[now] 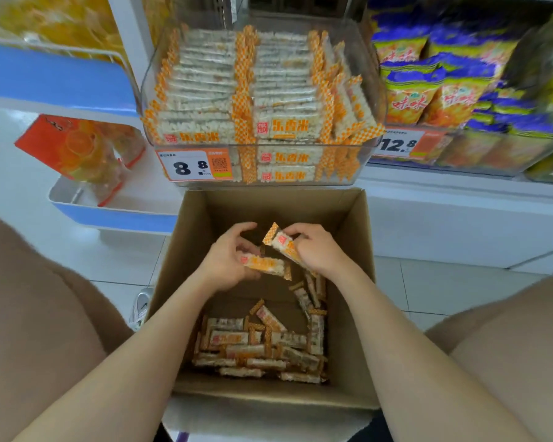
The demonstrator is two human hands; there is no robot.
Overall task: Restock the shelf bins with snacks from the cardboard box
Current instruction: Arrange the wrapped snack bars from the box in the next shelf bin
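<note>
Shop shelving, white, with pale glossy floor tiles [444,288] beneath.

Item 1: clear plastic bin [205,144], rigid, rectangular, on the shelf. It holds puffed-rice bars in see-through wrappers with orange-and-white checked ends, packed in two rows, with more leaning at the right side. One price label [193,165] reading 8.8 is on its front.

Item 2: cardboard box [348,250], brown, matte, open-topped, on the floor below the bin. Loose bars [256,349] lie jumbled at its bottom, mostly along the near and right sides; too tangled for an exact count.

Item 3: my left hand [227,260], fingers curled round one bar [264,264], held roughly level above the box floor.

Item 4: my right hand [316,250], fingers pinching a second bar [280,242], tilted end-up, just beside the first.

Item 5: crinkly blue-and-yellow snack bags [428,90], stacked right of the bin, blurred.
</note>
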